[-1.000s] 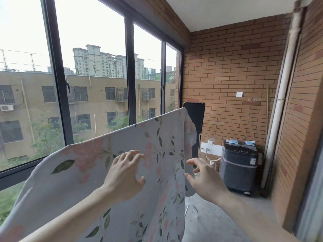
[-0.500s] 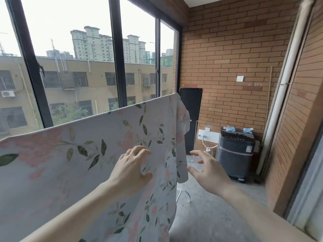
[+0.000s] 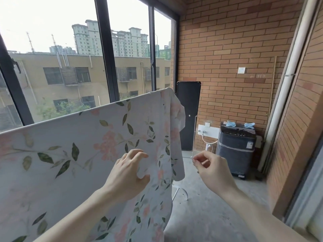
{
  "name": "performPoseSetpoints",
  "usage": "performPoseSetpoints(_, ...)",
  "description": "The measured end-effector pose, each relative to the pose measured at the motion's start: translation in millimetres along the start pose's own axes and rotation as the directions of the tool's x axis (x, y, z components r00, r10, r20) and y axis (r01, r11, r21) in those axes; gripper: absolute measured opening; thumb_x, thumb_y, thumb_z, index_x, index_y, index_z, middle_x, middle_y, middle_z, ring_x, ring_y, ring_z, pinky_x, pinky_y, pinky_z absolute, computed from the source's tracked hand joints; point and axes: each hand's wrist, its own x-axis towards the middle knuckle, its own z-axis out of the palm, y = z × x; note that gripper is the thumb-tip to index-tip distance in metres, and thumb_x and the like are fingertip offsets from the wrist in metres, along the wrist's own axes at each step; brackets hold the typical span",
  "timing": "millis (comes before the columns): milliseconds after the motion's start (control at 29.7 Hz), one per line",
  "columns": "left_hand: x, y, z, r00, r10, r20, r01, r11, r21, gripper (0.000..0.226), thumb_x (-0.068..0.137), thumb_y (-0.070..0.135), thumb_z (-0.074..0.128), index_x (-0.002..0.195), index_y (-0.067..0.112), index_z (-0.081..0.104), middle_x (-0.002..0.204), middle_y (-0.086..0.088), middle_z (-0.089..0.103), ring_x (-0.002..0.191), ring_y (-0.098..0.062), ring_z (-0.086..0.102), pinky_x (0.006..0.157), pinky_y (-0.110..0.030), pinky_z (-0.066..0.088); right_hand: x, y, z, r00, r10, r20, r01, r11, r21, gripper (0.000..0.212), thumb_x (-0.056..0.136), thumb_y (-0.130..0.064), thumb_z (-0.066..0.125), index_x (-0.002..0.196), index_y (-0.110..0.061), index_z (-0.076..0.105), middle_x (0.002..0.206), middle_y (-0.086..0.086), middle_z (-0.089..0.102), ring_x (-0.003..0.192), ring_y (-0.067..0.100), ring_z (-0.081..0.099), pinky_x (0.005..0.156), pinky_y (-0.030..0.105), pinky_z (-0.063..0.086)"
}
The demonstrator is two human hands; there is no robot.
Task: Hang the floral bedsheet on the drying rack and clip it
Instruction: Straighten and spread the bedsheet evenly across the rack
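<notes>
The sheet point(image 3: 87, 145) with pink flowers and green leaves hangs over the rack, in front of the big window point(image 3: 104, 49). Only a white leg of the rack point(image 3: 181, 191) shows, under the sheet's right edge. The left hand point(image 3: 128, 173) is against the sheet near that edge, fingers bent a little and spread, not grabbing. The right hand point(image 3: 209, 168) is in the air just beside the sheet, not touching it, fingers curled loosely with nothing in them. Two blue clips point(image 3: 230, 123) lie on the dark washer point(image 3: 236, 147) by the brick wall point(image 3: 227, 49).
</notes>
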Motion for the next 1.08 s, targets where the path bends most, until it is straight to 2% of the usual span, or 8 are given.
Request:
performPoseSetpoints(67, -1.1, 0.8, -1.8, 1.000, 0.004, -0.013, -0.004, 1.000, -0.002, 0.060, 0.089, 0.045, 0.066, 0.145, 0.035, 0.046, 0.152, 0.017, 0.036, 0.136, -0.013, 0.041, 0.112, -0.030, 0.033, -5.6, -5.5, 0.8, 0.999, 0.001, 0.039, -0.002, 1.000, 0.025, 0.016, 0.093, -0.028, 0.076, 0.106, -0.035, 0.070, 0.093, -0.022, 0.070, 0.073, -0.002, 0.067, 0.059, 0.006, 0.047)
performPoseSetpoints(168, -2.7, 3.9, -1.6, 1.000, 0.020, -0.020, -0.020, 1.000, -0.007, 0.058, 0.090, 0.045, 0.065, 0.144, 0.035, 0.047, 0.152, 0.017, 0.036, 0.137, -0.014, 0.041, 0.111, -0.029, 0.032, -10.2, -5.9, 2.8, 0.995, 0.006, 0.098, -0.006, 1.000, -0.003, 0.049, 0.091, -0.040, 0.076, 0.135, -0.040, 0.054, 0.126, -0.024, 0.055, 0.087, -0.004, 0.067, 0.067, 0.005, 0.044)
performPoseSetpoints(303, -7.5, 6.3, 0.8, 0.999, 0.023, -0.029, -0.024, 0.999, -0.025, 0.058, 0.090, 0.045, 0.066, 0.143, 0.036, 0.047, 0.152, 0.018, 0.036, 0.137, -0.013, 0.041, 0.112, -0.029, 0.031, -10.2, -5.1, 3.5, 0.993, 0.026, 0.115, -0.025, 1.000, -0.006, 0.072, 0.088, -0.049, 0.075, 0.149, -0.047, 0.036, 0.139, -0.029, 0.035, 0.094, -0.004, 0.067, 0.076, 0.009, 0.041)
performPoseSetpoints(539, -21.0, 4.0, 3.2, 0.999, 0.027, -0.037, -0.029, 0.998, -0.055, 0.055, 0.090, 0.047, 0.065, 0.141, 0.038, 0.047, 0.150, 0.021, 0.035, 0.135, -0.012, 0.042, 0.111, -0.030, 0.035, -20.5, -4.9, 6.6, 0.996, 0.019, 0.093, -0.020, 1.000, 0.017, 0.059, 0.090, -0.044, 0.076, 0.142, -0.042, 0.047, 0.131, -0.025, 0.051, 0.092, -0.004, 0.067, 0.079, 0.012, 0.044)
performPoseSetpoints(708, -19.9, -0.9, -1.9, 0.996, 0.034, -0.076, -0.036, 0.999, -0.033, 0.056, 0.088, 0.046, 0.068, 0.140, 0.038, 0.049, 0.147, 0.022, 0.037, 0.131, -0.010, 0.045, 0.109, -0.027, 0.036, -17.0, -10.1, 3.3, 0.997, -0.060, -0.057, 0.064, 0.996, 0.062, 0.015, 0.092, -0.021, 0.077, 0.098, -0.032, 0.069, 0.089, -0.022, 0.070, 0.081, 0.000, 0.068, 0.067, 0.013, 0.050)
performPoseSetpoints(775, -16.5, -2.3, -5.6, 0.995, 0.033, -0.089, -0.035, 0.999, -0.026, 0.055, 0.088, 0.045, 0.070, 0.139, 0.037, 0.050, 0.145, 0.022, 0.038, 0.129, -0.008, 0.046, 0.106, -0.024, 0.033, -11.9, -9.1, 1.6, 0.993, -0.086, -0.085, 0.091, 0.995, 0.051, 0.016, 0.091, -0.015, 0.076, 0.086, -0.029, 0.071, 0.081, -0.021, 0.071, 0.078, 0.003, 0.068, 0.066, 0.016, 0.054)
performPoseSetpoints(876, -9.9, -6.0, -11.2, 0.994, 0.039, -0.097, -0.039, 0.999, -0.002, 0.055, 0.088, 0.046, 0.071, 0.138, 0.037, 0.052, 0.144, 0.020, 0.040, 0.129, -0.010, 0.047, 0.104, -0.023, 0.033, -5.8, -10.1, 1.4, 0.993, -0.079, -0.087, 0.084, 0.995, 0.053, 0.012, 0.090, -0.019, 0.077, 0.090, -0.030, 0.073, 0.082, -0.022, 0.071, 0.076, 0.004, 0.069, 0.068, 0.022, 0.057)
performPoseSetpoints(1078, -2.4, -19.5, -17.5, 0.995, -0.010, -0.095, 0.011, 1.000, 0.005, 0.056, 0.085, 0.048, 0.073, 0.136, 0.036, 0.053, 0.143, 0.019, 0.044, 0.126, -0.014, 0.050, 0.105, -0.031, 0.040, -0.5, -10.9, 8.7, 0.998, -0.053, -0.034, 0.054, 0.998, 0.019, 0.018, 0.089, -0.028, 0.080, 0.104, -0.031, 0.071, 0.092, -0.019, 0.070, 0.074, -0.001, 0.068, 0.061, 0.005, 0.048)
